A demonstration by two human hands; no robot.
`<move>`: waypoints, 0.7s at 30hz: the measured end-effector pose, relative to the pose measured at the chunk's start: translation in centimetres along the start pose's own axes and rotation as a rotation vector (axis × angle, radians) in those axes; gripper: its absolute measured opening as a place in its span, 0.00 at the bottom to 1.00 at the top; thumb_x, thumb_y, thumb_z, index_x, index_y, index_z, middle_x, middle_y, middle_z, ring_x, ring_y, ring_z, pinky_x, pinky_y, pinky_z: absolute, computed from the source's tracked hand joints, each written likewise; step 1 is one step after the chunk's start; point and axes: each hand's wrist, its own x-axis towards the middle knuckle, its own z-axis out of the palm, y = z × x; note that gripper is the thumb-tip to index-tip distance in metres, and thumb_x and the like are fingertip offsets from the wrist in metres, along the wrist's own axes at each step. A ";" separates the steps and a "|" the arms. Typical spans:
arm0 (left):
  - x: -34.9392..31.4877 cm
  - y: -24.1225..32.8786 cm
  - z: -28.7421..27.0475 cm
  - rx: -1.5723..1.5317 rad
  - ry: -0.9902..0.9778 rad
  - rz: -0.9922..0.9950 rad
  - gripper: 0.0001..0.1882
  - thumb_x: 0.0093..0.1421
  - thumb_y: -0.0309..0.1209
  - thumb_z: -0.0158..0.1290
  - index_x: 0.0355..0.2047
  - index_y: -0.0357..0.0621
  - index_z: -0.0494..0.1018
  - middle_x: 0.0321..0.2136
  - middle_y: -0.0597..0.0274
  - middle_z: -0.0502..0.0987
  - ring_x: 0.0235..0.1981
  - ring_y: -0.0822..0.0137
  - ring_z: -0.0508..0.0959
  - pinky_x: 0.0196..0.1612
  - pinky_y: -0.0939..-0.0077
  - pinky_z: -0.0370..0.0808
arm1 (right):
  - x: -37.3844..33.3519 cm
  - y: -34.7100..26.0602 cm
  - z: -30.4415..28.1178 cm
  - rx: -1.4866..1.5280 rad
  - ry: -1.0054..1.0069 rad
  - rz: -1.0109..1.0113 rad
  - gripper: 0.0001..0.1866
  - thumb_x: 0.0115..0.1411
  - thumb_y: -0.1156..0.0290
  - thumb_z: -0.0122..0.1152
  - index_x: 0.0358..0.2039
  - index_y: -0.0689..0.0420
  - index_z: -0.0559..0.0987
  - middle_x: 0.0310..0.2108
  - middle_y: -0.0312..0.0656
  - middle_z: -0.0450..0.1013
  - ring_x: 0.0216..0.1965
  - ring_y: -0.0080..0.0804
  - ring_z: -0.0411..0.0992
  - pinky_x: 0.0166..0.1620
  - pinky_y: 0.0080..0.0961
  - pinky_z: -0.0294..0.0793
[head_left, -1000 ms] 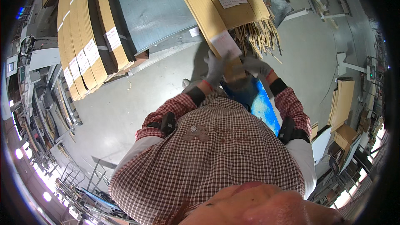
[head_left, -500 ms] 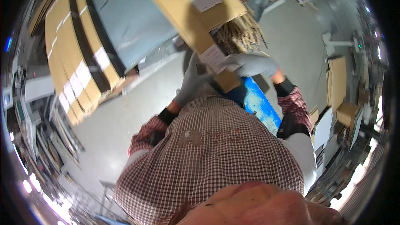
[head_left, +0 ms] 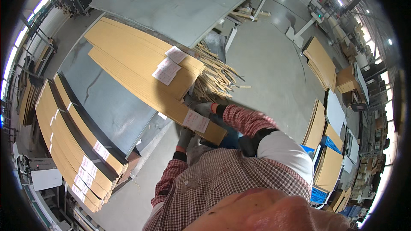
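Cardboard strip (head_left: 173, 108) ran off the surface (head_left: 105, 100), long axis from far left to near right, its near end between left hand (head_left: 185, 138) and right hand (head_left: 201, 108), neither clearly nearer; hidden fingers left their grip untellable.

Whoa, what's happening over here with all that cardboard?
A person wearing grey gloves has both hands at the near end of a long cardboard strip: the left hand at one long edge, the right hand at the other. That end, with a white label on it, sticks out past the grey table. Bundled cardboard lies to the left, and a messy heap of thin sticks is beyond the right hand.
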 end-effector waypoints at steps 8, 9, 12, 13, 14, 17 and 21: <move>0.7 -3.8 -2.6 0.114 0.019 0.126 0.20 0.52 0.30 0.56 0.45 0.37 0.71 0.35 0.50 0.78 0.31 0.63 0.79 0.29 0.71 0.75 | -11.6 -13.3 13.6 -0.784 0.748 -0.643 0.35 0.48 0.61 0.61 0.55 0.61 0.65 0.52 0.59 0.63 0.50 0.51 0.65 0.43 0.39 0.69; 0.8 -3.5 -1.9 0.155 0.050 0.184 0.19 0.52 0.30 0.56 0.45 0.37 0.71 0.35 0.50 0.78 0.31 0.63 0.79 0.29 0.71 0.75 | -14.0 -12.5 15.7 -0.949 0.752 -0.712 0.39 0.46 0.61 0.62 0.58 0.61 0.62 0.54 0.62 0.60 0.53 0.54 0.62 0.45 0.41 0.68; -2.4 -4.9 -1.1 0.347 0.308 0.435 0.18 0.52 0.31 0.56 0.43 0.36 0.72 0.36 0.50 0.78 0.30 0.65 0.80 0.29 0.70 0.76 | -16.9 -12.3 20.4 -1.218 0.828 -0.357 0.42 0.45 0.61 0.61 0.60 0.60 0.57 0.55 0.64 0.57 0.56 0.57 0.58 0.50 0.46 0.63; -4.5 -4.0 -1.8 0.420 0.244 0.493 0.17 0.53 0.31 0.56 0.43 0.37 0.73 0.38 0.49 0.78 0.33 0.62 0.80 0.33 0.68 0.76 | -16.9 -11.8 19.5 -1.224 0.850 -0.351 0.42 0.45 0.61 0.61 0.60 0.60 0.57 0.55 0.64 0.57 0.56 0.57 0.58 0.50 0.46 0.63; -8.0 -2.5 -2.8 0.495 0.177 0.549 0.17 0.54 0.31 0.56 0.43 0.39 0.73 0.39 0.48 0.77 0.36 0.59 0.80 0.36 0.67 0.75 | -16.7 -10.7 18.8 -1.171 0.899 -0.383 0.42 0.45 0.60 0.61 0.60 0.60 0.58 0.56 0.62 0.57 0.57 0.56 0.56 0.52 0.48 0.60; -11.5 1.5 -4.1 0.177 0.083 0.351 0.16 0.53 0.29 0.56 0.44 0.41 0.73 0.37 0.51 0.78 0.36 0.55 0.79 0.40 0.65 0.74 | -14.9 -10.4 19.0 -1.080 0.969 -0.543 0.41 0.43 0.60 0.62 0.58 0.59 0.60 0.54 0.60 0.60 0.57 0.54 0.57 0.53 0.48 0.59; -7.0 14.1 -0.1 0.190 0.393 0.638 0.16 0.50 0.35 0.58 0.40 0.47 0.76 0.30 0.56 0.78 0.32 0.56 0.78 0.37 0.66 0.73 | -18.2 -12.5 19.3 -0.730 0.662 -0.797 0.32 0.43 0.63 0.63 0.50 0.59 0.68 0.43 0.55 0.69 0.49 0.48 0.66 0.50 0.41 0.66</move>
